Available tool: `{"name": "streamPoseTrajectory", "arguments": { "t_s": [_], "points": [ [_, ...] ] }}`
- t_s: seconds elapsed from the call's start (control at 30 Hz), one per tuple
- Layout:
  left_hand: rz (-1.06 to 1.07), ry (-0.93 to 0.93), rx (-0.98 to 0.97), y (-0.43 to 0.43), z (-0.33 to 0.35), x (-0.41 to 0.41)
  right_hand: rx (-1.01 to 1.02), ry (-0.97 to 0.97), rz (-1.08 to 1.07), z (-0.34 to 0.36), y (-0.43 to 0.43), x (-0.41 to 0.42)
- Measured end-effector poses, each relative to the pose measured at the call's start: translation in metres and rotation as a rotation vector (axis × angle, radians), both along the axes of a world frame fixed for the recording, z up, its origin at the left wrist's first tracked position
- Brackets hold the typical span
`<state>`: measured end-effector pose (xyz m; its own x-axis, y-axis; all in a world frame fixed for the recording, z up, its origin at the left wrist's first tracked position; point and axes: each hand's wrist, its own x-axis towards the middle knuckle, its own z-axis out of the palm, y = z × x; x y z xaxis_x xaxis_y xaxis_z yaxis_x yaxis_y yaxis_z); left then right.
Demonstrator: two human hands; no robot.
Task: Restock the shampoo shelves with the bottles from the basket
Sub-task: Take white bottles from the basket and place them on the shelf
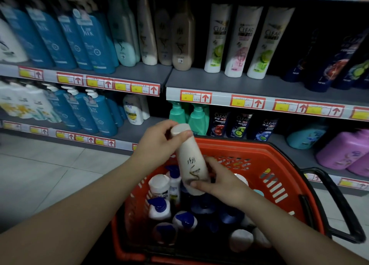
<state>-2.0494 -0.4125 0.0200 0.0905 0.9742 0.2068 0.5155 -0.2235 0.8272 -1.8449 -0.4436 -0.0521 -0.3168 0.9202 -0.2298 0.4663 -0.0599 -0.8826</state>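
Note:
A cream shampoo bottle (189, 157) with dark script on it is held above the red basket (265, 161), tilted with its cap up and left. My left hand (157, 143) grips it near the cap. My right hand (221, 183) holds its lower end. Inside the basket stand several more bottles (161, 206), white with blue caps and dark blue ones. Matching cream and beige bottles (180, 41) stand on the upper shelf (199, 79), directly above.
Shelves hold blue bottles (87, 43) at left, white Clear bottles (237, 41) in the middle, dark ones at right, green pump bottles (196, 118) and purple jugs (343, 151) lower down. The basket's black handle (343, 204) juts right. Tiled floor (40, 175) lies at left.

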Motion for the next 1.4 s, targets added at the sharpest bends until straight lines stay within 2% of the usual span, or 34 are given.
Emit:
{"name": "streamPoseTrajectory", "arguments": {
  "t_s": [0.1,0.2,0.3,0.37,0.4,0.47,0.53,0.73,0.97,1.1,1.4],
  "points": [
    [0.066,-0.250,-0.018,-0.003,0.016,0.008,0.000,0.063,-0.045,0.007,0.003,0.004],
    [0.088,-0.398,-0.054,-0.003,0.025,0.016,-0.039,0.159,-0.036,0.014,0.001,0.006],
    [0.062,-0.503,-0.170,0.005,0.025,0.020,-0.063,0.237,-0.084,0.018,-0.002,0.002],
    [-0.026,-0.478,-0.276,0.008,0.022,0.019,-0.062,0.306,-0.132,0.025,-0.002,-0.005],
    [-0.083,-0.401,-0.312,0.009,0.019,0.018,-0.057,0.348,-0.148,0.030,0.000,-0.009],
    [-0.171,-0.255,-0.342,0.007,0.014,0.013,-0.049,0.450,-0.173,0.042,0.005,-0.017],
    [-0.193,-0.204,-0.324,0.005,0.016,0.005,-0.040,0.534,-0.188,0.056,0.010,-0.025],
    [-0.113,-0.409,-0.351,-0.001,0.043,-0.007,-0.023,0.612,-0.167,0.086,0.023,-0.042],
    [-0.127,-0.434,-0.528,-0.005,0.068,-0.026,-0.010,0.648,-0.058,0.120,0.035,-0.056],
    [-0.107,-0.504,-0.517,0.006,0.076,-0.034,0.003,0.579,-0.007,0.139,0.048,-0.059],
    [-0.026,-0.529,-0.444,0.048,0.082,-0.048,0.028,0.500,-0.112,0.149,0.092,-0.089]
  ]
}}
